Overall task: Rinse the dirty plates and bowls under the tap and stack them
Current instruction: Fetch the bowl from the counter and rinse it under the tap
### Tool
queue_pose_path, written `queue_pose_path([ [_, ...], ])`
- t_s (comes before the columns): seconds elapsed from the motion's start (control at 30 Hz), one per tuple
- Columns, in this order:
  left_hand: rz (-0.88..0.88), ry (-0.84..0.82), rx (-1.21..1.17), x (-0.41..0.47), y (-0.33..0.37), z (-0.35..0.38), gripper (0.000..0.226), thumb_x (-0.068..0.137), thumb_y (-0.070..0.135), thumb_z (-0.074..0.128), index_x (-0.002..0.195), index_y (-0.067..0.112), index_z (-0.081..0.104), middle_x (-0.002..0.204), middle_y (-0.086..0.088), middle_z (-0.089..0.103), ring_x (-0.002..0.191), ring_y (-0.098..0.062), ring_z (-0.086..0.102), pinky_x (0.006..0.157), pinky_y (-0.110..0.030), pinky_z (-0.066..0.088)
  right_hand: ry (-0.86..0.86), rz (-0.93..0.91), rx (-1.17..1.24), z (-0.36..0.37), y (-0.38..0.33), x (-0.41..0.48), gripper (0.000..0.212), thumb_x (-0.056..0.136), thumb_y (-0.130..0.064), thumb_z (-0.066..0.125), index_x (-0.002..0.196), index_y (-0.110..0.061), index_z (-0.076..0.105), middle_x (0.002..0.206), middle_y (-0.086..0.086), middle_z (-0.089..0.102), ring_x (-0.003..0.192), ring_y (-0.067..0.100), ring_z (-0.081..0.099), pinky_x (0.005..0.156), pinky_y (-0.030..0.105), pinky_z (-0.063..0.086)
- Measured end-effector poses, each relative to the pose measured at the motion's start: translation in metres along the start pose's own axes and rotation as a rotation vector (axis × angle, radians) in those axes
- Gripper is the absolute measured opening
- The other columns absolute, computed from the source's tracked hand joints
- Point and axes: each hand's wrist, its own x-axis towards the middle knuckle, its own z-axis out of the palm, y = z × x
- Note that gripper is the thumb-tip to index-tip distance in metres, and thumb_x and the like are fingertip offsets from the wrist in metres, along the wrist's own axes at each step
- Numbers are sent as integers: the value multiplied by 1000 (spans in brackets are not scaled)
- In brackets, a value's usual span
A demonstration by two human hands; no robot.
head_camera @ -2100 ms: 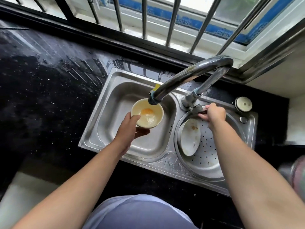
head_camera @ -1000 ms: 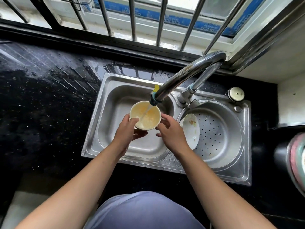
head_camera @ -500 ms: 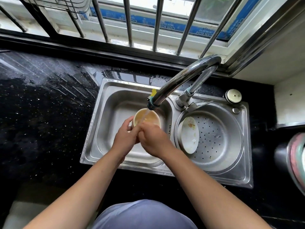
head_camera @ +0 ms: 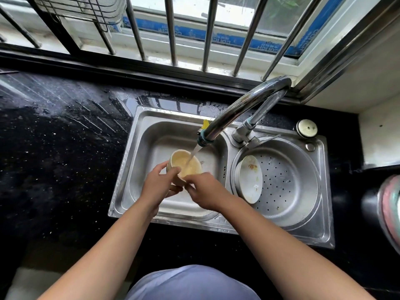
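A cream bowl (head_camera: 184,162) with yellowish water in it is held over the left basin (head_camera: 151,148). My left hand (head_camera: 159,187) grips its near left side, thumb on the rim. My right hand (head_camera: 205,191) holds its near right side, fingertips at the rim. Water runs from the chrome tap (head_camera: 238,109) straight into the bowl. A dirty white plate (head_camera: 251,178) with brown food marks leans on edge against the left wall of the round perforated right basin (head_camera: 287,180).
Wet black stone counter (head_camera: 54,137) lies left of the sink. Window bars (head_camera: 207,33) and a wire rack (head_camera: 86,11) are behind. A round white cap (head_camera: 306,127) sits at the sink's back right corner. A striped object (head_camera: 389,204) is at the right edge.
My right hand left the tap handle and came to the bowl; water now runs. The bowl has shifted slightly lower, and the orange residue has thinned to pale yellow water.
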Motion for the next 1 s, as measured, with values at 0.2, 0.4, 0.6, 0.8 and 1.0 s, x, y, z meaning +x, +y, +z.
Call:
queue_pose_path([
  [0.2, -204, -60, -270, -4, -14, -3, 42, 104, 53, 50, 126, 22, 65, 115, -16, 70, 94, -36, 76, 67, -43, 66, 212, 98, 497, 5, 1, 11, 28, 98, -13, 57, 74, -28, 64, 72, -24, 66, 72, -2, 57, 67, 26, 44],
  [0.4, -372, -167, -520, -5, -22, 8, 57, 103, 56, 46, 130, 8, 59, 118, -24, 63, 106, -39, 69, 83, -51, 61, 175, 393, 1543, 14, -13, 13, 24, 103, -2, 47, 103, -7, 70, 78, 8, 73, 73, 24, 66, 61, 31, 59],
  [0.6, -202, -48, -482, -1, -17, 9, 33, 95, 42, 65, 110, 13, 71, 101, -12, 74, 91, -22, 70, 79, -37, 55, 115, 573, 1922, 16, -4, 4, 41, 104, -5, 40, 144, 0, 49, 140, 24, 57, 122, 41, 59, 93, 66, 50],
  [0.8, 6, -76, -135, -15, -17, 40, 71, 65, 55, 85, 103, -4, 75, 101, -23, 78, 88, -30, 73, 77, -38, 55, 122, 681, 1998, 17, 25, -29, 38, 104, -16, 44, 136, -3, 59, 134, 25, 66, 127, 38, 62, 97, 61, 53],
  [1.0, -91, -238, 245, -37, -49, 80, 38, 98, 52, 61, 124, 25, 65, 119, -1, 73, 105, -18, 73, 83, -38, 59, 525, 584, 1954, -29, 99, -77, 36, 104, -19, 50, 132, -1, 62, 115, 21, 73, 101, 31, 67, 102, 45, 55],
])
